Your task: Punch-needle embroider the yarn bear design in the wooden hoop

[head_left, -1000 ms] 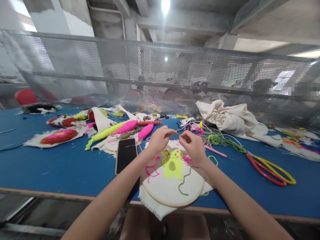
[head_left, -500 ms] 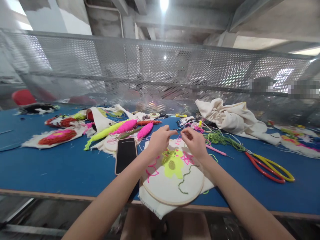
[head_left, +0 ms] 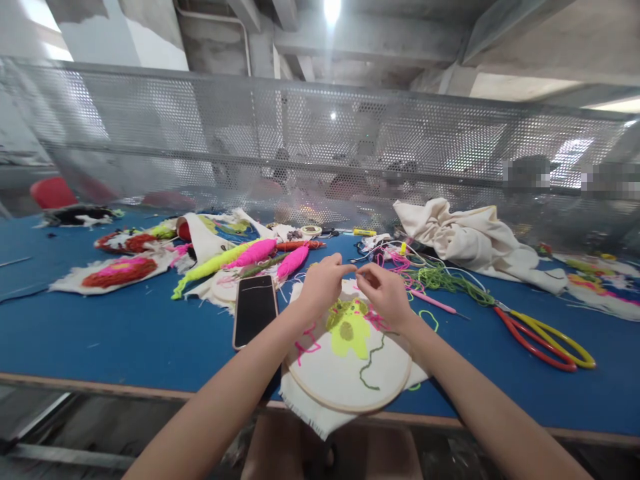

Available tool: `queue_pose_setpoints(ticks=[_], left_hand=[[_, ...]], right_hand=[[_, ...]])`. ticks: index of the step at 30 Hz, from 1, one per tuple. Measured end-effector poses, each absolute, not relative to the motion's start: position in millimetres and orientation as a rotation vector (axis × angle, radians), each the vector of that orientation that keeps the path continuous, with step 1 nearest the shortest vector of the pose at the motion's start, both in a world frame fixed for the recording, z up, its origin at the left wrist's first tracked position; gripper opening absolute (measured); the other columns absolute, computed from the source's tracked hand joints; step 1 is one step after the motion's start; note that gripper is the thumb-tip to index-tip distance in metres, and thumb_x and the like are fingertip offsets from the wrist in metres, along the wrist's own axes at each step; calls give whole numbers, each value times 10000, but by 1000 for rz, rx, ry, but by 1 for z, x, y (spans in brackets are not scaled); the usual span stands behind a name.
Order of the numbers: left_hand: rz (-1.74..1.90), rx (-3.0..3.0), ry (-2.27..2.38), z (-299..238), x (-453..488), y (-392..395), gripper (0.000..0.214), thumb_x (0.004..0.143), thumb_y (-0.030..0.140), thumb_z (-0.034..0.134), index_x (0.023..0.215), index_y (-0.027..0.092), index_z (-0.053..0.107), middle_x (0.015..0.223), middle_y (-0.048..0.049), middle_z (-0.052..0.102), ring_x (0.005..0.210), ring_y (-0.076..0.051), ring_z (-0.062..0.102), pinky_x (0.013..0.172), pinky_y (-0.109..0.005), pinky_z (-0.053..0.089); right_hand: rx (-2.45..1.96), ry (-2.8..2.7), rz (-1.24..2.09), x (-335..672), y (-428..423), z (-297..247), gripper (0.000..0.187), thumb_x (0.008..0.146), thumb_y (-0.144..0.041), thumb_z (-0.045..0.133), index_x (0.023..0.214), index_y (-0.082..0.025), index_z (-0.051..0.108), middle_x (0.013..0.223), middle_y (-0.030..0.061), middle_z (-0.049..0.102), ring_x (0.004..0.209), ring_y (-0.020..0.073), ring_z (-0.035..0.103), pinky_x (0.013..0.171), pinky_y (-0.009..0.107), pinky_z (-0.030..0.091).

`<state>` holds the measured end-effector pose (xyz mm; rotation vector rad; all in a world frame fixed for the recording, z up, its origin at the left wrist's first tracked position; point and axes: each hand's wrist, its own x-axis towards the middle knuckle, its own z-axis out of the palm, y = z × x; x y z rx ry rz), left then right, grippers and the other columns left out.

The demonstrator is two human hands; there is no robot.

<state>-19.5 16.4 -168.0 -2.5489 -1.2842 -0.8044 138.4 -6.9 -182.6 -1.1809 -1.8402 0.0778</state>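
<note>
A round wooden embroidery hoop [head_left: 320, 395] with white cloth lies at the near edge of the blue table [head_left: 125, 340]. The cloth carries a neon yellow figure [head_left: 349, 329], pink stitches and a dark green thread. Above the hoop's far edge my left hand [head_left: 323, 285] and my right hand [head_left: 387, 291] meet, both pinched at the fingertips, which almost touch. What they pinch is too thin to make out, perhaps a thread or needle. A black phone [head_left: 255, 310] lies just left of my left forearm.
Red and yellow scissors [head_left: 545, 340] lie at the right. Green and pink yarn [head_left: 440, 280] is tangled behind my right hand, beside a cream cloth heap [head_left: 470, 243]. Pink and yellow yarn skeins [head_left: 250, 257] and finished pieces [head_left: 117, 272] lie at the left. A perforated metal screen [head_left: 320, 147] closes the table's far side.
My two hands have drawn closer together, until the pinched fingertips nearly touch. The hoop and the other things lie where they were.
</note>
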Motion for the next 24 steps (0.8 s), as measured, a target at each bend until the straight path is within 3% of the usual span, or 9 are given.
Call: queue_pose_setpoints(ticks=[5, 10, 19, 24], left_hand=[[-891, -2581, -1278, -165, -23, 20, 380, 850, 84, 400, 1040, 289, 657, 770, -12, 502, 708, -139, 502, 522, -236, 294], [-986, -2569, -1308, -166, -23, 19, 339, 861, 104, 400, 1009, 263, 659, 798, -11, 518, 742, -134, 520, 553, -231, 323], [-710, -2539, -1249, -167, -19, 14, 385, 849, 79, 390, 1051, 287, 643, 806, -30, 524, 786, -161, 504, 560, -228, 334], [-825, -2566, -1251, -165, -22, 19, 390, 854, 81, 388, 1053, 289, 652, 789, -23, 514, 752, -151, 510, 580, -233, 345]], right_hand=[[-1267, -1743, 52, 143, -3, -179, 96, 814, -260, 493, 783, -202, 563, 600, -32, 549, 539, 114, 480, 534, 222, 299], [-1268, -1793, 129, 140, -4, -182, 106, 782, -243, 518, 687, -197, 515, 557, -43, 533, 509, 106, 469, 520, 217, 286], [-1243, -1832, 46, 135, -7, -182, 116, 805, -250, 481, 732, -193, 552, 546, -45, 504, 499, 102, 450, 521, 220, 276], [-1259, -1717, 65, 140, -3, -180, 110, 798, -240, 467, 746, -197, 553, 556, -36, 522, 506, 113, 463, 515, 223, 284]])
